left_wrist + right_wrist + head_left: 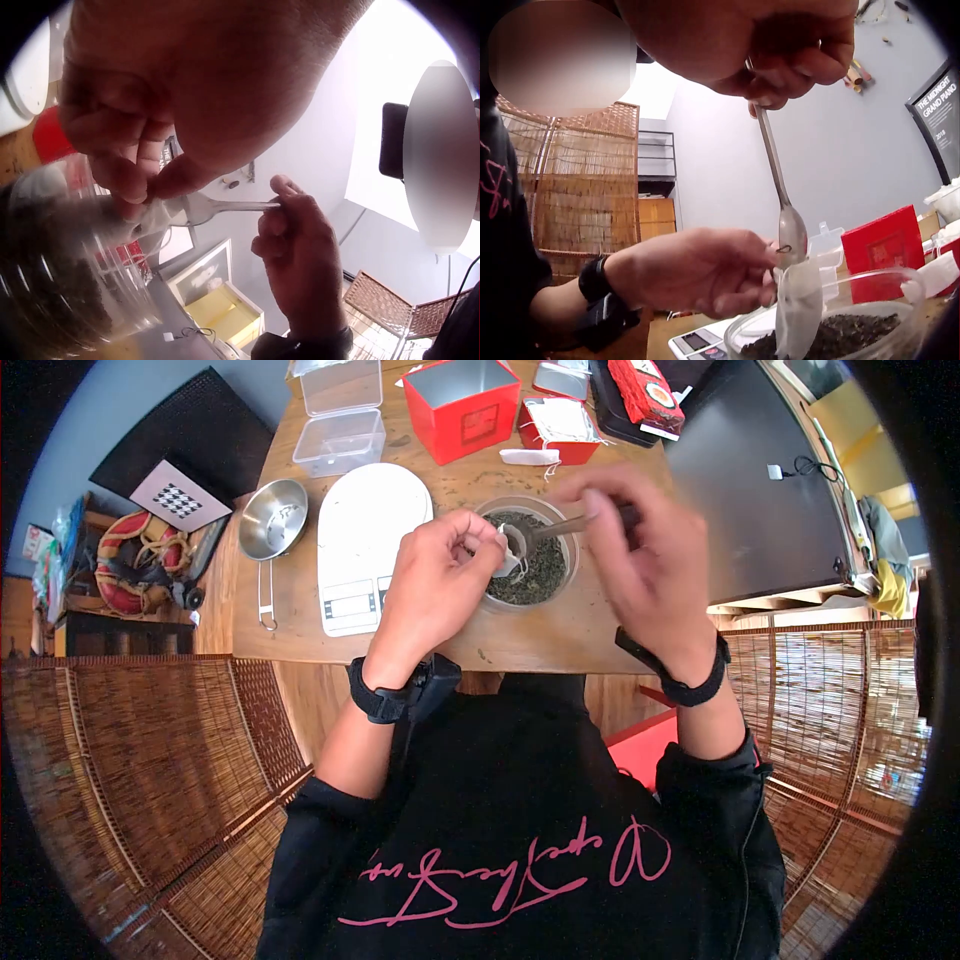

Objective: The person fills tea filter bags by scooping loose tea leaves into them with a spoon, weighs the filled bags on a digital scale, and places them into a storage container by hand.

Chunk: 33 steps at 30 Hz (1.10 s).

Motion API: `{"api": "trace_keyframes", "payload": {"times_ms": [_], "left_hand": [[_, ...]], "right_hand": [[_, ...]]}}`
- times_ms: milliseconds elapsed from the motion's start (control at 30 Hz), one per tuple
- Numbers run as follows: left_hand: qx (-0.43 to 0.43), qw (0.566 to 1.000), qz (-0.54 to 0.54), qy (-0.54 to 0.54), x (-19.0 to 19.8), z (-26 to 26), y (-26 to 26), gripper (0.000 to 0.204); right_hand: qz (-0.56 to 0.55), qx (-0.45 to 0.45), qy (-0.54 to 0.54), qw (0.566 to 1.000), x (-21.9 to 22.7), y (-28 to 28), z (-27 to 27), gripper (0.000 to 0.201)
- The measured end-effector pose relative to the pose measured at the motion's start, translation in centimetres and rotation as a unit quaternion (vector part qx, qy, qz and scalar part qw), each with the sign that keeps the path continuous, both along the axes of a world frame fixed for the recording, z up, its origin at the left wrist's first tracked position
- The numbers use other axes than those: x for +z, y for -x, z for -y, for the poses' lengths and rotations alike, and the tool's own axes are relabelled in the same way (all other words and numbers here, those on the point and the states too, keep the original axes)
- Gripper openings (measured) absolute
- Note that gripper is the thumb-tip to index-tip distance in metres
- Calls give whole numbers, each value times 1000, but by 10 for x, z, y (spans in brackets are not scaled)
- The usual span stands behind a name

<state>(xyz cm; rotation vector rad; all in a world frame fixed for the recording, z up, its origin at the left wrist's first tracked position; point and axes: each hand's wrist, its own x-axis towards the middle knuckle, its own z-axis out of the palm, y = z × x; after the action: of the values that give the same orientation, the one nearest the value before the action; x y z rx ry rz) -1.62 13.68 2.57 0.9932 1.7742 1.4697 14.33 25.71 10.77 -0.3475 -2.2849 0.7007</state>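
Note:
My left hand pinches a small white tea bag by its mouth, above a clear round tub of dark dried tea leaves. A thin drawstring hangs from the bag. In my right hand is a metal spoon, gripped by its handle and tilted down to the left. The spoon's bowl sits at the bag's mouth, its tip hidden behind the cloth in the right wrist view.
Left of the tub lies a white kitchen scale, with a long-handled metal pan beyond it. Behind stand a clear plastic box, a red tin and a red box of white bags. A loose white bag lies before them.

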Motion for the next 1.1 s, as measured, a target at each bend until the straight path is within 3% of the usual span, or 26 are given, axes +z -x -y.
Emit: {"api": "trace_keyframes", "payload": {"times_ms": [67, 133, 200, 267, 333, 500, 800, 1100], "left_hand": [[-5, 998, -66, -16, -6, 1, 3, 12], [4, 998, -62, -11, -3, 3, 6, 12], [11, 998, -57, -6, -1, 4, 7, 12], [17, 1000, -21, 2, -1, 3, 8, 13], [16, 1000, -18, -2, -3, 4, 8, 13], [25, 1000, 10, -9, -1, 4, 5, 14], [28, 998, 59, -5, 3, 5, 4, 14], [46, 997, 62, 3, 6, 8, 6, 16]], "right_hand": [[-57, -6, 25, 998, -2, 0, -10, 12], [-93, -29, 19, 995, 0, -3, -22, 12], [-51, -58, 20, 997, -7, -8, -24, 12], [92, -95, 0, 991, -26, -11, -28, 12], [84, -90, 7, 992, -45, -11, -27, 13], [4, -63, 192, 979, -90, -15, -30, 16], [-65, -87, 392, 914, -107, -22, -34, 20], [-101, -100, 399, 906, -100, -29, -52, 19]]}}
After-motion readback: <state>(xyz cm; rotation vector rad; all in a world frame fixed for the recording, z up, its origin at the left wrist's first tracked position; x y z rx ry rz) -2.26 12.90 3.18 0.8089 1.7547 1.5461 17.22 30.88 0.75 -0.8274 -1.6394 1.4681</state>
